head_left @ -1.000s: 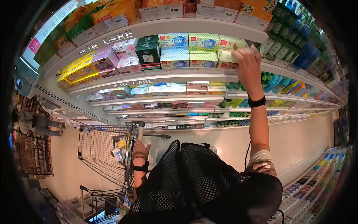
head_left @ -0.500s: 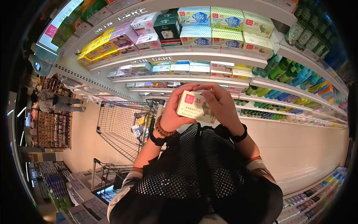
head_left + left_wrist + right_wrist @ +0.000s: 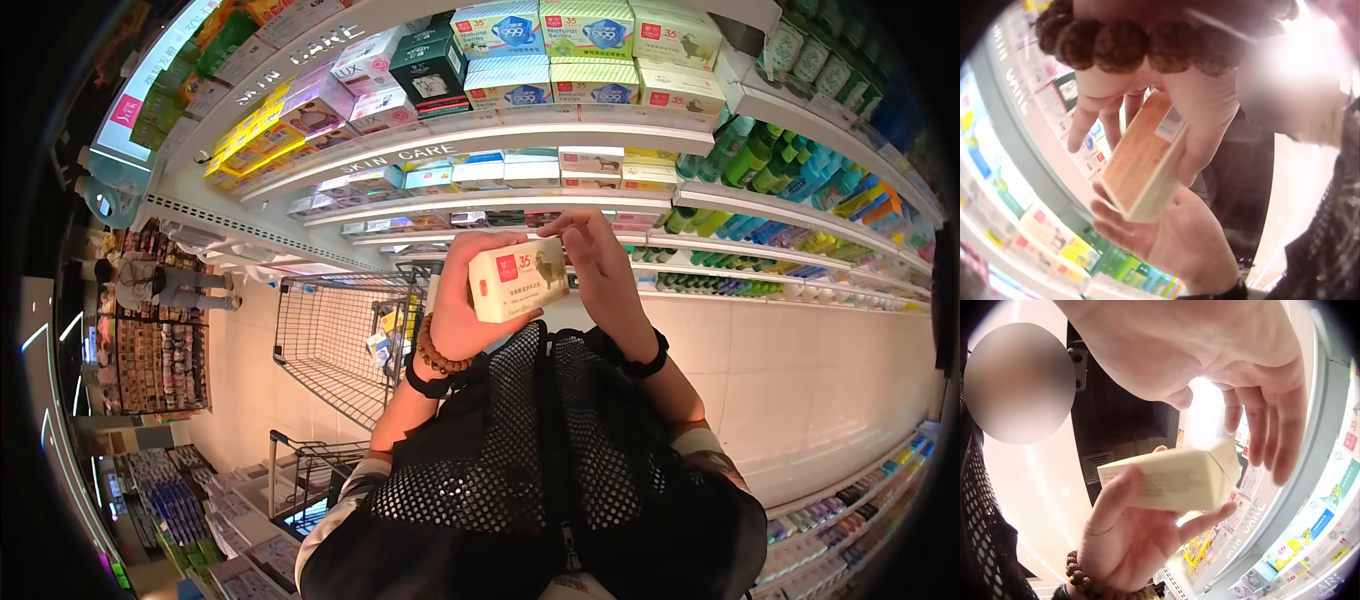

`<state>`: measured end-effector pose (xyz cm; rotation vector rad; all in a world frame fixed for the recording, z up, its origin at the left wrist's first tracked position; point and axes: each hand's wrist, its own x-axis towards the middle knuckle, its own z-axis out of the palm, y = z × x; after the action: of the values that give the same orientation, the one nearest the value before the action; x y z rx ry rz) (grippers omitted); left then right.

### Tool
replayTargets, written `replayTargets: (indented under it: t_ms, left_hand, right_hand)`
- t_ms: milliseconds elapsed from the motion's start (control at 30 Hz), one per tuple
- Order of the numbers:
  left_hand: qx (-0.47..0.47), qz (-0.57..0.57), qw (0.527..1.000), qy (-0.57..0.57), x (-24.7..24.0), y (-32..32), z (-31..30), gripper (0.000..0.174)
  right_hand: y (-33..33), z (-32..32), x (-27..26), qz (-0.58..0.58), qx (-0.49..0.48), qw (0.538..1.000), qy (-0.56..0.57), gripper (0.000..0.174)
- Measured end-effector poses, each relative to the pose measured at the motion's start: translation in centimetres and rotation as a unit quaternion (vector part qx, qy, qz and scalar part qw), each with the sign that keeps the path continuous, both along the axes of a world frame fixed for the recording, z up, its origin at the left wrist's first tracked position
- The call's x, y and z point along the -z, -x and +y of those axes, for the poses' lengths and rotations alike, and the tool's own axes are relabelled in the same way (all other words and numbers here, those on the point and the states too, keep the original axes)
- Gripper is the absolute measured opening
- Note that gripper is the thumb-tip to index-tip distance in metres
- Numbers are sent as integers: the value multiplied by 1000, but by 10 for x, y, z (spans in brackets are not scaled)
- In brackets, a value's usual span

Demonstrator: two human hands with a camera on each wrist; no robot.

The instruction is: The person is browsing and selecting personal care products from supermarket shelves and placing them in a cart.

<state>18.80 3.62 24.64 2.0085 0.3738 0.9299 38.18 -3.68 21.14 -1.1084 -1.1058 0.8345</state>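
Note:
A cream soap box (image 3: 520, 282) with a red logo, the number 35 and an animal picture is in front of the chest. My left hand (image 3: 452, 300) holds it, thumb along one long side and fingers on the other, as the right wrist view shows of the box (image 3: 1172, 482). A barcode label shows on the orange-tinted face of the box (image 3: 1141, 156) in the left wrist view. Beside the box's far end, my right hand (image 3: 605, 278) has relaxed fingers and grips nothing. Beads circle the left wrist.
Shelves (image 3: 560, 138) ahead carry stacked soap boxes (image 3: 595, 82), with green bottles (image 3: 755, 165) to the right. A wire shopping cart (image 3: 345, 335) with a few packs in it stands to the left. Farther left, a person (image 3: 165, 283) stands by another rack.
My right hand took the soap box from the shelf and brought it to the left hand, which left the cart handle. Since then the box has turned and the right hand has let go.

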Motion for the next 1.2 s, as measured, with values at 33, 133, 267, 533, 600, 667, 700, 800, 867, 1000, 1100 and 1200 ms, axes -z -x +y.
replayTargets:
  t_ms: [33,133,267,533,600,667,700,800,867,1000,1100,1200]
  left_hand:
    - [-45,96,985,-136,-16,-3,-3,96]
    - [-100,166,935,-297,-15,-5,3,109]
    - [-155,166,928,-296,-8,5,2,115]
    - [-179,-7,962,-206,7,11,-5,100]
    - [-162,18,958,-237,0,17,-3,94]
    - [-176,49,947,-265,-3,21,-1,86]
    - [-191,79,933,-294,-4,25,-1,78]
    - [-211,143,924,-285,-3,38,-1,68]
    - [-230,181,926,-238,3,50,-7,60]
    - [-275,195,927,-163,36,101,-11,56]
    - [-330,154,931,-30,51,146,-23,53]
    - [-439,111,885,110,67,209,-20,45]
  right_hand:
    - [-1,-2,0,-35,8,999,22,34]
    - [9,-7,-20,69,-140,988,21,52]
    - [5,-3,-17,141,-199,969,37,65]
    - [10,3,-7,315,-272,909,24,64]
    - [13,4,-8,320,-281,904,32,63]
    - [16,6,-9,326,-290,899,41,62]
    - [18,7,-10,343,-285,892,76,59]
    - [36,12,-8,330,-264,893,152,51]
    - [53,18,1,299,-246,902,190,48]
    - [93,35,23,144,-231,942,195,46]
    - [122,50,28,140,-352,913,149,57]
    - [157,82,38,138,-449,863,185,56]
